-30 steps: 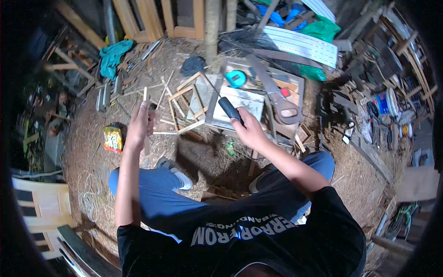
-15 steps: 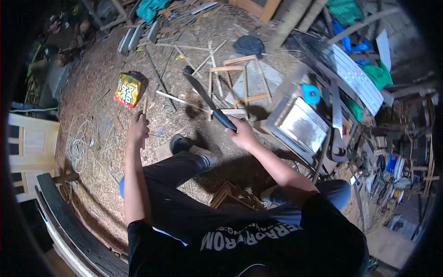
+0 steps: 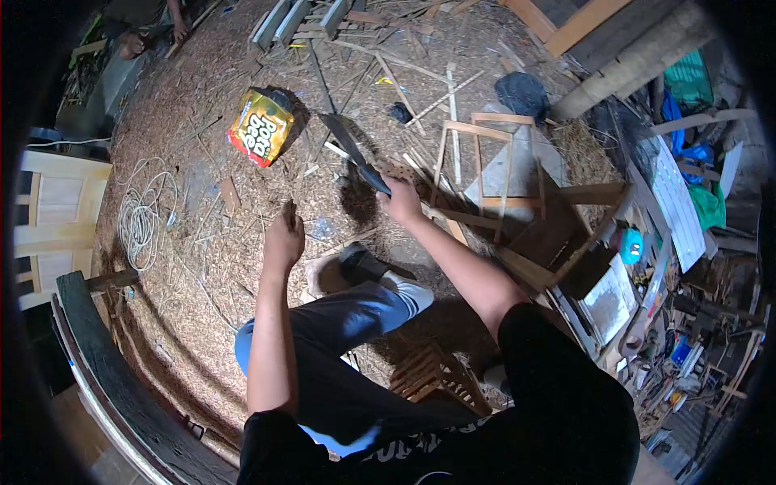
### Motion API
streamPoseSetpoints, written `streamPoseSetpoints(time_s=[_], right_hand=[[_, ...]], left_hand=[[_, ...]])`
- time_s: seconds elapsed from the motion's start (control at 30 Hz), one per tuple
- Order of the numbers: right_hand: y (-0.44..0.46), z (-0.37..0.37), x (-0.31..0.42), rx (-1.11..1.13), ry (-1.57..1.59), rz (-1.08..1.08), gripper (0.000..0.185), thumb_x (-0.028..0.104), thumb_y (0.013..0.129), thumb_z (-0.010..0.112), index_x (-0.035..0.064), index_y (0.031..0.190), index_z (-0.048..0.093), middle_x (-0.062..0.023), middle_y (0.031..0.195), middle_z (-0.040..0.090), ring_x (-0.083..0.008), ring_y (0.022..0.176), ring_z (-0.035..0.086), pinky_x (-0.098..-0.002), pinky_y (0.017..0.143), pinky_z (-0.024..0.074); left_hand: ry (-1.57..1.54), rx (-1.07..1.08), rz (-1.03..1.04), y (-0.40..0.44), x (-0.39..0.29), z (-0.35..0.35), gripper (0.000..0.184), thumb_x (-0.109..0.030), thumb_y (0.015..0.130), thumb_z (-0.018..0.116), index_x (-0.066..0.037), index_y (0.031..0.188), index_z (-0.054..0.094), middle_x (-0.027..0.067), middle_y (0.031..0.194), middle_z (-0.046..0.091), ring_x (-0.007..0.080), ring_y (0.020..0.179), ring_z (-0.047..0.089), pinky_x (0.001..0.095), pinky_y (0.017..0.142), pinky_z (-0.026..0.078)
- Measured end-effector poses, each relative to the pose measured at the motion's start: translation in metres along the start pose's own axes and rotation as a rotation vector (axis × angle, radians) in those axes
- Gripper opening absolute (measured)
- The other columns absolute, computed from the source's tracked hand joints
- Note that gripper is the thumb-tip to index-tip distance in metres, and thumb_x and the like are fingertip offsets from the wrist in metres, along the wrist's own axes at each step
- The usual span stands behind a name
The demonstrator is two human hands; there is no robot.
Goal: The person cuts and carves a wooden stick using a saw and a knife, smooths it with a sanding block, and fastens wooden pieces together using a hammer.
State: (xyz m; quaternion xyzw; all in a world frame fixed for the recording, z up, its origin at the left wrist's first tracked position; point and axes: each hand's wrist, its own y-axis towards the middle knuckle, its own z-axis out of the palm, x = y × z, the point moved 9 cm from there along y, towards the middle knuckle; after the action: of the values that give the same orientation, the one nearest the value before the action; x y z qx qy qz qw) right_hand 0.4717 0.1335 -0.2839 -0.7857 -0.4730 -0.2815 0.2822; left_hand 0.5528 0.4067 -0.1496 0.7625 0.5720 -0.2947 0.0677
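My right hand is closed around the black handle of a machete. Its dark blade points up and to the left, away from me. My left hand is closed on a thin wooden stick; only a short end shows above the fingers, and the rest is hidden or foreshortened. The blade and the stick are apart. Beyond the hands, a yellow snack bag lies on the ground.
Wooden frames and loose sticks lie ahead to the right. A coiled rope is on the left, near a pale wooden panel. Beside my right arm stands a wooden box. Part of another person shows at the far left.
My hands have come closer together, and the stick shows less above my left fingers. The view has turned, shifting the bag and frames rightward. Both hands keep their hold.
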Motion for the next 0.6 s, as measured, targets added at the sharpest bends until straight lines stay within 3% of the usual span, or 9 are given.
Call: streamPoseSetpoints(time_s=[0.1,0.13,0.17,0.23,0.33,0.37,0.43,0.53,0.6], right_hand=[[0.043,0.034,0.008,0.028,-0.058,0.014,0.055,0.026,0.093,0.077,0.0136,0.145,0.064,-0.0208,0.100,0.076,-0.0417,0.096,0.073,-0.0527,0.088,0.0570],[0.052,0.032,0.026,-0.037,-0.156,-0.106,0.056,0.025,0.094,0.076,0.0121,0.147,0.064,-0.0213,0.097,0.076,-0.0409,0.096,0.073,-0.0523,0.090,0.0563],[0.063,0.037,0.030,-0.008,-0.097,-0.060,0.054,0.025,0.094,0.076,0.0118,0.145,0.065,-0.0214,0.095,0.077,-0.0403,0.093,0.074,-0.0513,0.098,0.0533],[0.087,0.049,0.045,-0.031,-0.145,-0.092,0.051,0.022,0.093,0.076,0.0102,0.141,0.067,-0.0214,0.107,0.075,-0.0400,0.102,0.072,-0.0508,0.105,0.0491],[0.120,0.059,0.067,-0.110,-0.071,-0.233,0.050,0.017,0.090,0.076,0.0079,0.138,0.067,-0.0208,0.122,0.070,-0.0407,0.115,0.066,-0.0512,0.111,0.0450],[0.122,0.064,0.063,-0.057,0.050,-0.230,0.051,0.009,0.088,0.075,0.0080,0.138,0.066,-0.0196,0.131,0.065,-0.0414,0.123,0.060,-0.0509,0.111,0.0455],[0.123,0.071,0.059,-0.093,0.050,-0.347,0.052,0.001,0.086,0.073,0.0090,0.137,0.067,-0.0192,0.131,0.065,-0.0425,0.125,0.060,-0.0508,0.110,0.0471],[0.112,0.070,0.038,-0.065,0.127,-0.210,0.055,-0.005,0.083,0.071,0.0097,0.136,0.067,-0.0204,0.142,0.059,-0.0440,0.127,0.060,-0.0498,0.106,0.0509],[0.103,0.058,0.034,-0.043,0.127,-0.196,0.055,-0.006,0.083,0.070,0.0097,0.136,0.067,-0.0210,0.147,0.055,-0.0441,0.127,0.061,-0.0487,0.102,0.0535]], left_hand=[[-0.027,-0.013,-0.021,0.002,0.020,0.007,0.044,-0.022,0.108,0.052,-0.003,0.147,0.058,0.0292,0.132,0.069,0.0438,0.123,0.067,0.0495,0.103,0.054],[-0.014,-0.043,-0.026,0.001,0.016,0.001,0.041,-0.021,0.109,0.052,-0.005,0.146,0.060,0.0293,0.129,0.070,0.0449,0.120,0.068,0.0504,0.100,0.056],[-0.023,-0.065,-0.055,0.000,0.015,-0.005,0.040,-0.021,0.109,0.051,-0.004,0.145,0.061,0.0294,0.128,0.070,0.0452,0.119,0.068,0.0508,0.099,0.056],[-0.043,-0.109,-0.106,0.000,0.019,-0.016,0.039,-0.019,0.110,0.050,-0.003,0.143,0.062,0.0295,0.126,0.071,0.0458,0.117,0.069,0.0516,0.097,0.056],[-0.059,-0.249,-0.010,0.001,0.023,-0.025,0.035,-0.017,0.110,0.050,0.001,0.137,0.064,0.0339,0.120,0.071,0.0522,0.109,0.068,0.0543,0.094,0.056],[-0.035,-0.273,0.014,0.001,0.019,-0.028,0.034,-0.016,0.110,0.050,0.002,0.136,0.064,0.0355,0.118,0.071,0.0534,0.108,0.068,0.0549,0.093,0.056],[-0.052,-0.210,-0.095,0.002,0.018,-0.028,0.038,-0.018,0.105,0.058,0.002,0.137,0.062,0.0369,0.111,0.069,0.0528,0.106,0.068,0.0549,0.092,0.056],[-0.074,-0.148,-0.118,0.004,0.003,-0.027,0.048,-0.018,0.096,0.067,0.001,0.140,0.060,0.0329,0.114,0.065,0.0494,0.103,0.069,0.0532,0.091,0.056],[-0.076,-0.131,-0.059,0.007,-0.011,-0.024,0.048,-0.017,0.096,0.067,0.000,0.140,0.060,0.0341,0.114,0.065,0.0502,0.104,0.068,0.0537,0.092,0.056]])
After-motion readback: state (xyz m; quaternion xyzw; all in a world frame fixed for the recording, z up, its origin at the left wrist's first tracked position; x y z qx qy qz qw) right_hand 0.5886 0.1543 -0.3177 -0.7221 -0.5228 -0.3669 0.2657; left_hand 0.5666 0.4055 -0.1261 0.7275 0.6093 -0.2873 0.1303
